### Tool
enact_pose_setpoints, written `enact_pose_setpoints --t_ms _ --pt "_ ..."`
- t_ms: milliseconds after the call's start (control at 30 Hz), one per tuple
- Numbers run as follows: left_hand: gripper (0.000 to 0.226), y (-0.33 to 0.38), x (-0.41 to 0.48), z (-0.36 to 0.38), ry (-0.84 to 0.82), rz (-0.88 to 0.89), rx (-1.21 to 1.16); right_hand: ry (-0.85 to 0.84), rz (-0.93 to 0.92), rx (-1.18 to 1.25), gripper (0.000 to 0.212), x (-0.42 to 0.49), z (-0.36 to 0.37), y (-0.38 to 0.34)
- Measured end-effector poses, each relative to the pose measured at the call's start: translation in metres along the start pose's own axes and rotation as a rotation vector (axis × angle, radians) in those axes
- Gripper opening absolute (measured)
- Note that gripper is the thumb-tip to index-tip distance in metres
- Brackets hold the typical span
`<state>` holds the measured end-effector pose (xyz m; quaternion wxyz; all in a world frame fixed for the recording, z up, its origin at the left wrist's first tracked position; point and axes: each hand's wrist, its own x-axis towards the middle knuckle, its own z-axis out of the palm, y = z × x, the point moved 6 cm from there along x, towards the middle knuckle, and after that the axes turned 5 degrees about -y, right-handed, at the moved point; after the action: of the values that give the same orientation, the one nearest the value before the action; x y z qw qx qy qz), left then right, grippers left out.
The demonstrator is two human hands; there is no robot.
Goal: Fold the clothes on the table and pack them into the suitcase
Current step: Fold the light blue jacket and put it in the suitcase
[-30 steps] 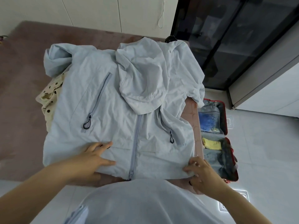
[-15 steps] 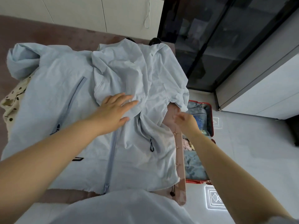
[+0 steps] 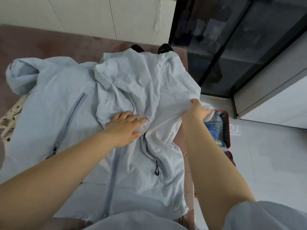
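Note:
A pale blue zip jacket [image 3: 79, 133] lies spread front-up on the pinkish table [image 3: 43, 45], its hood folded down over the chest. My left hand [image 3: 126, 126] presses flat on the hood's lower edge near the centre zip. My right hand [image 3: 198, 112] grips the jacket's right sleeve at the table's right edge, lifting the fabric. A red open suitcase [image 3: 228, 130] stands on the floor to the right, with blue and grey items inside, partly hidden by my right arm.
A cream garment with dark dots [image 3: 10, 117] pokes out from under the jacket at the left. Dark glass cabinet doors [image 3: 232, 47] stand at the back right. Pale tiled floor [image 3: 265, 163] lies right of the suitcase. Two dark objects [image 3: 164, 47] sit at the table's far edge.
My left hand moved from the jacket's hem up onto the hood. My right hand left the hem corner, reached to the right edge and took hold of the sleeve.

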<state>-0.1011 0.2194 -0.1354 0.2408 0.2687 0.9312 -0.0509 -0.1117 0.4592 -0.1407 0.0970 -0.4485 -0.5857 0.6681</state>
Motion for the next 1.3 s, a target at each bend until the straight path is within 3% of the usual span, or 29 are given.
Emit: enact_pose_setpoints --t_ms 67,133,233,333,433,500,567,733,833,1000,1100,1200,1300 --pt "0.062 -0.002 -0.003 -0.026 0.142 0.014 -0.192 -0.048 -0.275 -0.063 0.066 -0.004 0.011 -0.027" --pt "0.068 -0.008 -0.013 -0.072 0.515 0.069 -0.455 -0.257 -0.647 -0.391 0.073 -0.032 0.044 -0.052" --pt "0.052 -0.022 -0.037 -0.128 1.011 0.097 -0.648 -0.513 -1.195 -0.964 0.07 -0.087 0.09 -0.047" --pt "0.047 -0.04 -0.072 -0.154 1.409 -0.013 -0.844 -0.7 -1.265 -1.422 0.069 -0.105 0.101 0.003" --pt "0.043 -0.067 -0.098 -0.15 1.604 -0.166 -0.975 -0.583 -1.366 -1.592 0.068 -0.107 0.088 0.03" --pt "0.046 -0.08 -0.101 -0.141 1.545 -0.207 -0.963 -0.551 -1.356 -1.63 0.069 -0.101 0.081 0.04" --pt "0.055 -0.081 -0.091 -0.133 1.386 -0.194 -0.914 -0.578 -1.298 -1.668 0.075 -0.101 0.073 0.048" --pt "0.072 -0.038 -0.023 -0.137 0.838 0.031 -0.452 -0.596 -1.331 -1.751 0.07 -0.111 0.078 0.067" --pt "0.082 -0.005 0.018 -0.142 0.535 0.153 -0.323 -0.582 -1.337 -1.793 0.061 -0.127 0.087 0.058" --pt "0.064 0.017 0.062 -0.113 0.12 0.018 -0.313 -0.736 -1.143 -1.889 0.06 -0.128 0.088 0.058" --pt "0.032 0.015 0.065 -0.111 0.13 -0.026 -0.273 -0.793 -0.987 -1.693 0.053 -0.12 0.074 0.067" --pt "0.021 0.007 0.058 -0.12 0.26 0.003 -0.411 -0.816 -0.956 -1.155 0.049 -0.12 0.049 0.054" --pt "0.017 -0.012 0.039 -0.134 0.439 0.037 -0.683 -0.562 -0.582 -0.636 0.037 -0.093 0.02 0.035"
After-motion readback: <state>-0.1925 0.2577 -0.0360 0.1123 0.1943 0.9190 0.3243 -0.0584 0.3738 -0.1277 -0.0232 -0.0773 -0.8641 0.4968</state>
